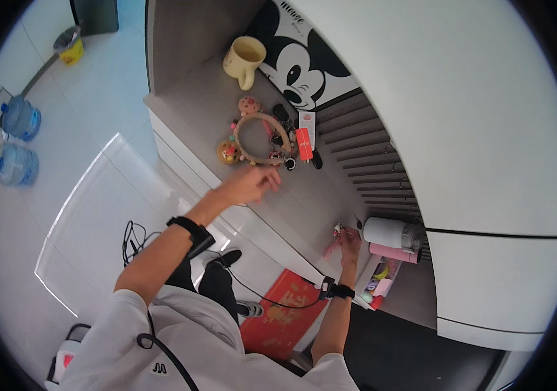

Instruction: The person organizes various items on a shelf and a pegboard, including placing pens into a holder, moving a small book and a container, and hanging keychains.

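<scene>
My left hand (253,184) hovers near the cabinet shelf's front edge, its fingers loosely curled with nothing seen in them. Just beyond it lies a tan ring-shaped band (240,141) with plush pieces, beads and small charms. A red tag (304,144) and a white card (307,126) lie beside the ring, among dark key fobs. Farther along the shelf, my right hand (350,240) has its fingertips on a small keychain charm (338,229); a pink strap (330,248) hangs by the hand.
A yellow mug (244,61) stands at the shelf's back in front of a cartoon mouse picture (295,73). A white bottle (386,233), a pink cylinder (394,252) and an open box of small items (381,278) are beyond my right hand. A cable runs from my right wrist.
</scene>
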A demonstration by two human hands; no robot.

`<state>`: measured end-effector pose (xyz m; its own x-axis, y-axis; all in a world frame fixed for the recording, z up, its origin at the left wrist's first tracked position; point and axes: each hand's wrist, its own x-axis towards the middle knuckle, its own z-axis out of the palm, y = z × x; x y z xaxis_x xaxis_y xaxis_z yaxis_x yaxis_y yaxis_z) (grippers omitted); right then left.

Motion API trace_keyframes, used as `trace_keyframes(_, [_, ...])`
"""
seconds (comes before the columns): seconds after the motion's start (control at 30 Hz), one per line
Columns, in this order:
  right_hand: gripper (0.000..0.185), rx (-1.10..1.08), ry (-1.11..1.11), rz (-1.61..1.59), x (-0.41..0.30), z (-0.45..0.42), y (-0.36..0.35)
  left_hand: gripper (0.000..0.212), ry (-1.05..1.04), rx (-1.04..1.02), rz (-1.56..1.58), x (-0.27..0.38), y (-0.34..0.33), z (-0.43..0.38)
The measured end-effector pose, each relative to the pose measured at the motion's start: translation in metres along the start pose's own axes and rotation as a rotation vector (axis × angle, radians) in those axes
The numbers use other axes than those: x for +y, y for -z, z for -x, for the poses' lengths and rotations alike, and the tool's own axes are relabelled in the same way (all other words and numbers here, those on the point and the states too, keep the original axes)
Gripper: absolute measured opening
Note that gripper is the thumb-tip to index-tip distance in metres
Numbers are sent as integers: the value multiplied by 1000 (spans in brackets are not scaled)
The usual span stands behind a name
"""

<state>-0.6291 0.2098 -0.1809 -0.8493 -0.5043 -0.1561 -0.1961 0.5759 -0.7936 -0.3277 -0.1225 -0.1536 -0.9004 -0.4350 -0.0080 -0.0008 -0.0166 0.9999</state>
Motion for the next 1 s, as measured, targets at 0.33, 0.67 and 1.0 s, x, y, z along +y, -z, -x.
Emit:
trace_keyframes(0.33, [26, -243, -142, 37, -3, -19, 35, 10, -93, 99, -106, -6, 11, -12])
trace_keyframes(0.67, [10, 12, 181, -73, -56, 25, 3, 6, -214, 174, -147, -24, 9, -3])
trace_keyframes(1.0, [9, 172, 781, 58, -181, -30, -13, 6, -162, 160, -258, -29, 9, -5])
